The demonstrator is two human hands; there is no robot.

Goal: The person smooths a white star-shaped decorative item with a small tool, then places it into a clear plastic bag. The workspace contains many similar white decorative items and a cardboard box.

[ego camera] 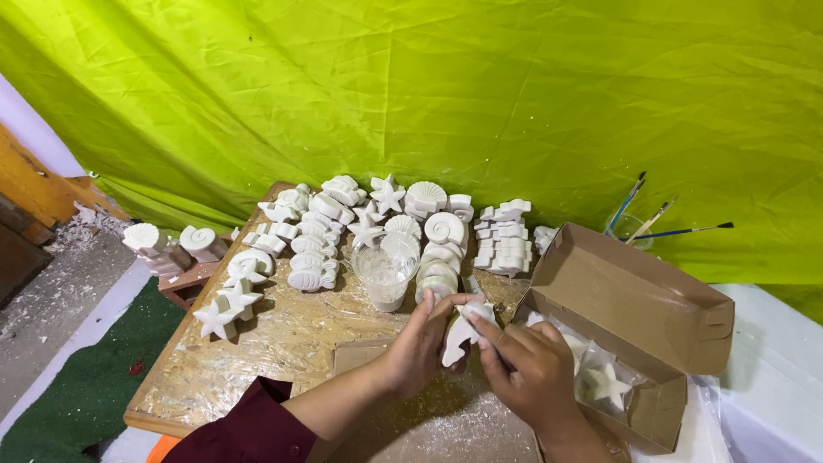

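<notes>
Plaster figure [460, 336] half behind fingers [490, 336]

Plaster shells [360, 223], brushes [660, 225] (green backdrop [514, 94])

L arm: maroon sleeve [257, 429], pushed up | R arm: no sleeve | hands bare

White plaster dolphin figure [457, 336], tilted upright, above wooden board.
</notes>
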